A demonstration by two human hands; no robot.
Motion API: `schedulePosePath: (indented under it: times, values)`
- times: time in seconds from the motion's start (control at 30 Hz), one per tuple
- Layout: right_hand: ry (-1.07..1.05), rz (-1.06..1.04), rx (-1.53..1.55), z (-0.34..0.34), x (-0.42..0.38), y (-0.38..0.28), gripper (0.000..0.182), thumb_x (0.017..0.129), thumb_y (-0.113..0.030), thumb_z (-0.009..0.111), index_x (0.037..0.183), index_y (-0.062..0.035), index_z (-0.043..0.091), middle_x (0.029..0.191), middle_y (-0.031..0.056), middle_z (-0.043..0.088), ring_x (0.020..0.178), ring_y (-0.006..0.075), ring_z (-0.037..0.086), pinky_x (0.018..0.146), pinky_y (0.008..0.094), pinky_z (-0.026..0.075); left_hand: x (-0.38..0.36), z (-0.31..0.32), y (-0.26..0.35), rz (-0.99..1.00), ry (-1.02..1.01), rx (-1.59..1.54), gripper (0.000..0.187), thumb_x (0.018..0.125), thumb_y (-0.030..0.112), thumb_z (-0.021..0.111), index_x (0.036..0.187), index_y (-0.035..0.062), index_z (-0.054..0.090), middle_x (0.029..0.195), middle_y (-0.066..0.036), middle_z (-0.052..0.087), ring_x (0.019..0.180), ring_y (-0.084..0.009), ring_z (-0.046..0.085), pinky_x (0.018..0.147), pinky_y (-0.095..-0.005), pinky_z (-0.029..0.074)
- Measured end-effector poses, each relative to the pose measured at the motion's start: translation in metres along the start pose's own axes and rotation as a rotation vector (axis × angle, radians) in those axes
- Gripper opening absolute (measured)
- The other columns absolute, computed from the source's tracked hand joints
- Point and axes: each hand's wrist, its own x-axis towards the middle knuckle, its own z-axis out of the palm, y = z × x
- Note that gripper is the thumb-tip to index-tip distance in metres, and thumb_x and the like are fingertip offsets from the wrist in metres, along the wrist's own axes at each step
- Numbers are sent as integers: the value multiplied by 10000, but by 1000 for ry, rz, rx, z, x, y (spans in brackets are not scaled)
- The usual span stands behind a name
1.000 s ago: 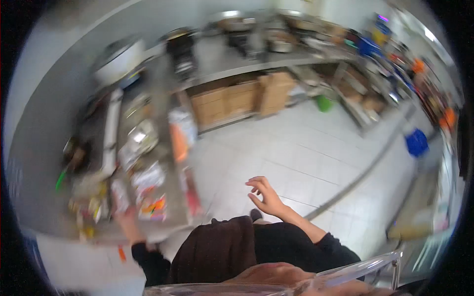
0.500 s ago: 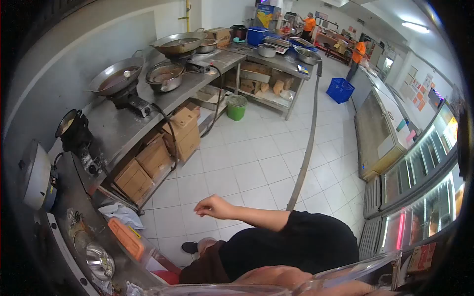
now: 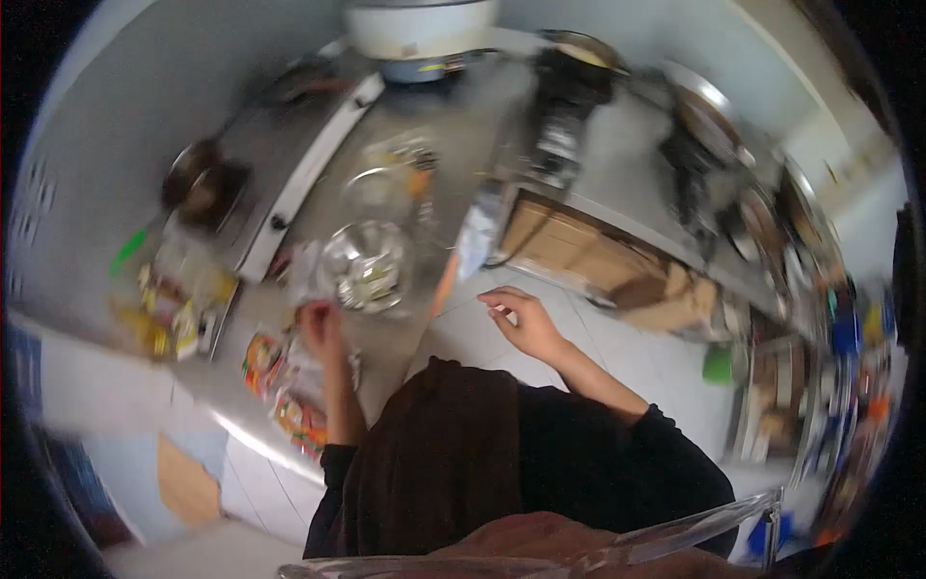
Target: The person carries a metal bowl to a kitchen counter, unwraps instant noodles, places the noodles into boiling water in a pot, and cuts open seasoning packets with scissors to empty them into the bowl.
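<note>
My left hand is over the metal counter, close to the shiny bowl and above some red-and-white packets. Motion smears its fingers, so I cannot make out whether they hold anything. The bowl contains pale pieces too blurred to name. Out in front of my body, past the counter's edge, my right hand hangs in the air with loosely curved fingers, the thumb apart and nothing in it. Behind the shiny bowl stands a clear round container.
A white round-bodied appliance stands at the back. Pans on burners line the counter to the right, with cardboard boxes below. A dark pot and blurred yellow packages are at left. A green bin stands on the floor.
My view has swung left, from the aisle to the counter. My left hand has come into view over the counter. My right hand is still raised and empty.
</note>
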Motion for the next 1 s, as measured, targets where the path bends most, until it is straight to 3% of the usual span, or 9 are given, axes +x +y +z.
schedulePosePath:
  times: [0.1,0.17,0.27,0.43,0.53,0.6,0.73,0.9,1.0]
  values:
    - [-155,-176,-44,31,52,-1,246,764,-17,564,1004,-55,603,988,102,587,873,228,572,676,289,472,-30,17,59,-152,113,44,89,795,39,544,876,51,508,816,-2,483,745,-93,454,678,-215,370]
    - [-205,-306,-91,55,86,4,232,749,-76,602,981,-61,608,1001,97,587,875,253,561,704,332,460,-44,13,61,-248,164,42,80,799,44,539,871,44,503,810,-3,484,744,-91,458,679,-216,375]
    - [-361,-284,-144,105,144,23,233,741,-138,618,953,-45,608,1004,115,586,893,283,551,755,366,447,-64,3,50,-259,209,74,87,798,50,541,870,30,495,792,-7,492,730,-91,470,676,-226,390]
    - [-363,-360,-730,175,206,38,283,704,-216,646,906,-22,605,931,158,595,840,299,569,745,385,461,-77,6,49,-210,288,228,114,790,53,557,878,22,492,772,-13,512,707,-93,491,666,-232,411]
    - [-491,-188,-607,202,230,73,258,688,-208,661,864,-26,614,826,142,615,745,278,592,699,373,468,-74,21,64,-210,299,330,132,780,56,569,892,34,504,789,-34,523,715,-118,502,672,-252,416]
    - [-507,-245,-393,193,233,83,233,681,-194,663,836,-26,619,772,133,619,707,264,597,675,356,464,-70,29,58,-228,315,397,161,758,51,582,903,37,514,817,-57,538,732,-157,526,686,-280,428]
    - [-658,-130,-84,157,216,64,205,679,-172,657,828,-34,631,748,124,623,691,225,598,634,325,451,-32,43,42,28,36,849,264,679,69,629,930,53,550,922,-89,555,883,-237,519,758,-358,415]
    - [-834,-261,-137,137,202,68,229,688,-186,660,854,-31,631,734,121,619,672,210,587,624,323,446,4,68,5,183,-197,1211,197,697,170,611,885,114,625,954,-66,552,983,-217,476,806,-391,365]
    - [-847,-224,-103,138,218,64,233,686,-205,669,836,-31,629,756,135,618,680,247,590,636,335,452,11,70,1,48,-332,1231,114,711,169,570,789,146,649,903,-33,562,954,-201,491,803,-382,348]
